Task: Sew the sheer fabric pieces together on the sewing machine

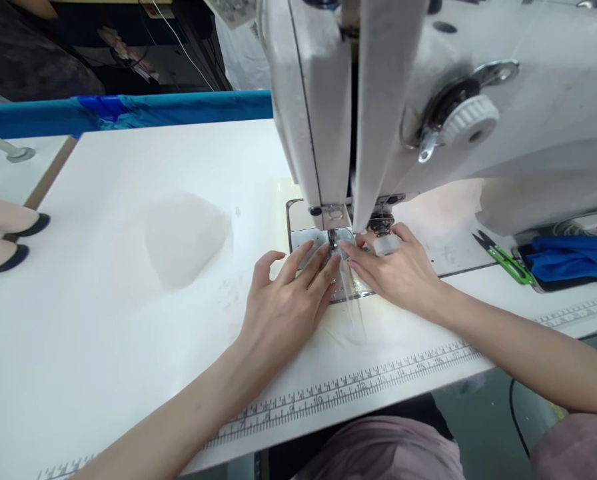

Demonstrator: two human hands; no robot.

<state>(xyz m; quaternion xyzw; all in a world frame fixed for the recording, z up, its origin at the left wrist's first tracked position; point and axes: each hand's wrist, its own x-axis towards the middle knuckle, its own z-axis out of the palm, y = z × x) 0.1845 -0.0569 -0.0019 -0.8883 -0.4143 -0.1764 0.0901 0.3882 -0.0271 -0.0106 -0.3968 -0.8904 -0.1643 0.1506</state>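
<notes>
A thin see-through strip (353,310) lies under the presser foot (332,239) of a white sewing machine (323,120) and trails toward the front edge. My left hand (293,297) rests flat to the left of the foot, fingers stretched out, their tips by the metal needle plate (303,237). On the other side, my right hand (401,270) has its thumb and index finger close together at the strip's right edge, beside the foot. Part of that hand is behind a round white knob (386,245). The needle point is too small to make out.
Green thread snips (511,263) and a blue cloth (573,258) in a dark tray lie at the right. A printed ruler (338,393) runs along the front edge. Two beige pieces with black ends (11,233) reach in from the left. Blue fabric (193,107) borders the back.
</notes>
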